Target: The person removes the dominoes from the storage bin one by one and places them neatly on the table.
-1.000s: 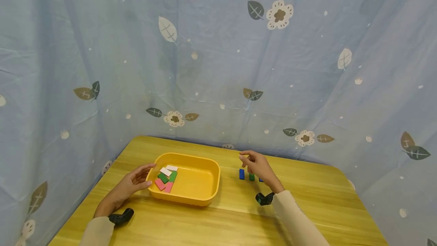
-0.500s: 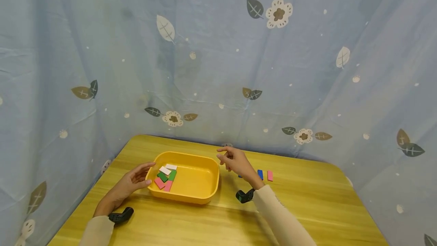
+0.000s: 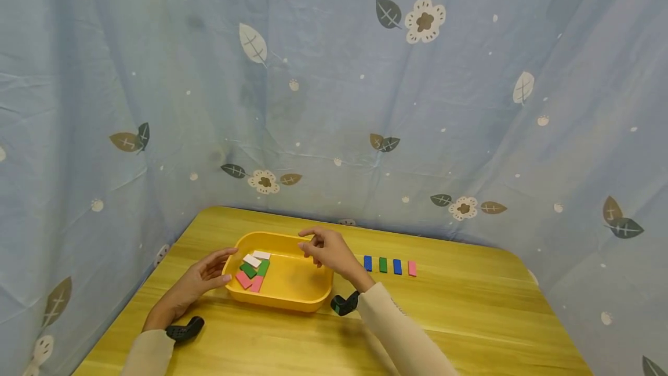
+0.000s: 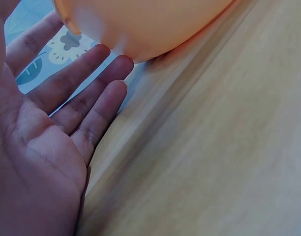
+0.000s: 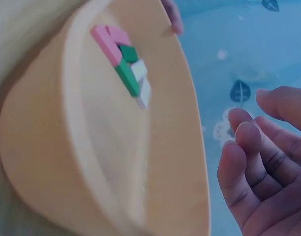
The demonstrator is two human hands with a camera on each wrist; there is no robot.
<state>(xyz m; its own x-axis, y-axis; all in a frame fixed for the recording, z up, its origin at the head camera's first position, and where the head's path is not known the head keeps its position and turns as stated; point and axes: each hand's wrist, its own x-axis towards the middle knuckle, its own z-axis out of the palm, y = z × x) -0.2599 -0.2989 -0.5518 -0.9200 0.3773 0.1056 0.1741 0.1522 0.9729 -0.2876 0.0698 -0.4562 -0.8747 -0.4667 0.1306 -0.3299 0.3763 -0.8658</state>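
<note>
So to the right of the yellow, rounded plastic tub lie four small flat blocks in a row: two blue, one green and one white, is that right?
Not quite: the head view shows a small flat pink block, not a white one, at the row's right end. The two blue blocks, green block and yellow plastic tub are as you say.

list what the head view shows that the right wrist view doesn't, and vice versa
Only the head view: a row of four rectangular blocks (blue, green, blue, pink) on the wood-grain table, the beige sleeves and black wrist devices.

Only the right wrist view: the palm side of the right grip, no block visible in it.

Both: the yellow tray with two white, two green and two pink blocks, part of the left grip, the table and the leaf-print curtain.
</note>
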